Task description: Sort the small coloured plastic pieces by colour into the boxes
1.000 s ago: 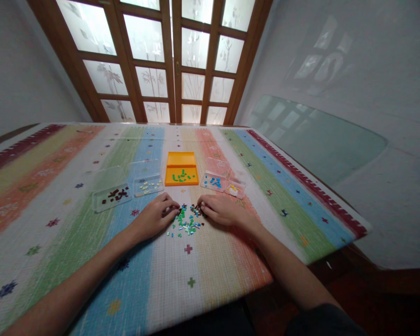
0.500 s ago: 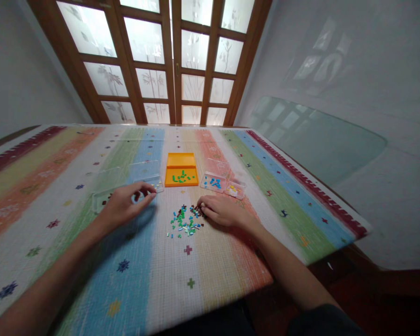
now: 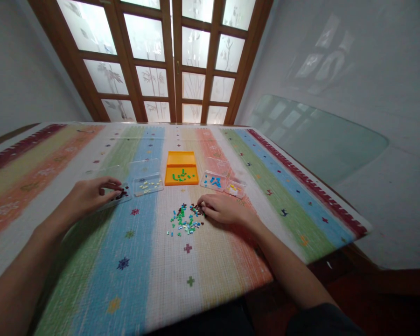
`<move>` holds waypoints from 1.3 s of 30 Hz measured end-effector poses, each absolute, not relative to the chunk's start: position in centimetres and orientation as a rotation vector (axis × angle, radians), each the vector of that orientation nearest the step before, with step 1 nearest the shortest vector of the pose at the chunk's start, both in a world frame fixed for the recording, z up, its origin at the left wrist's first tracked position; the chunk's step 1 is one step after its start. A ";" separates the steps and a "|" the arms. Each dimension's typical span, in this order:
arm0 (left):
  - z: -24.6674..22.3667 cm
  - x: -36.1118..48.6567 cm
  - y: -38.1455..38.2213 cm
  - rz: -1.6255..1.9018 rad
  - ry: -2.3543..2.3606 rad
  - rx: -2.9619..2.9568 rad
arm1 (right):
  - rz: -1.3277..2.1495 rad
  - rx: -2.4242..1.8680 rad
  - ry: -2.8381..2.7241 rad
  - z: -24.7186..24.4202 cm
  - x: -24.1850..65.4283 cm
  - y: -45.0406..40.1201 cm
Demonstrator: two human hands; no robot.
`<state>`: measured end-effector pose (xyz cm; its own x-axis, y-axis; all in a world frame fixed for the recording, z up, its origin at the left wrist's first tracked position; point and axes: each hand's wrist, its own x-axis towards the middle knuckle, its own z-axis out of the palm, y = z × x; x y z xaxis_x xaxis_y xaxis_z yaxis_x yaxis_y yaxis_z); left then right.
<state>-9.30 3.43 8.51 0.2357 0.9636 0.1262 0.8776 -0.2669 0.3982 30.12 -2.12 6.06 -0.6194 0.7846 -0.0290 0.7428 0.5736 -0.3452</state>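
My left hand (image 3: 91, 196) is over the clear plastic box of dark brown bricks (image 3: 127, 189) at the left. Its thumb and fingers meet close to those bricks, and whatever is between them is too small to tell. My right hand (image 3: 226, 209) rests on the cloth at the right side of a loose pile of tiny toy bricks (image 3: 184, 219), mostly green, blue and brown. Its curled fingertips touch the brown bricks (image 3: 196, 210) at the pile's upper right. What these fingers pinch, if anything, is hidden.
Behind the pile stands an open orange case (image 3: 181, 159) holding green bricks. A clear box of pale bricks (image 3: 148, 185) is left of it. At its right are clear boxes of blue bricks (image 3: 213, 181) and yellow bricks (image 3: 232, 188). A striped cloth (image 3: 168, 280) covers the table.
My left hand has moved left, from beside the pale bricks' box to the brown bricks' box, and its fingers have drawn together. My right hand has stayed at the pile.
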 end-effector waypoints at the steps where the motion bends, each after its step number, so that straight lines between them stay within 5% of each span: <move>1: 8.5 -9.4 3.6 0.488 1.717 2.252 | 0.514 -1.291 -2.668 6.0 30.2 -2.1; 13: 9.3 -5.6 0.8 0.999 1.582 2.356 | 0.693 -1.215 -2.635 6.9 30.9 -2.0; 21: 5.2 1.4 -1.2 0.773 1.039 2.486 | 0.672 -1.225 -2.626 6.7 31.0 -1.9; 39: 3.3 3.6 -1.7 0.655 1.056 2.377 | 0.631 -1.283 -2.673 6.6 31.0 -1.8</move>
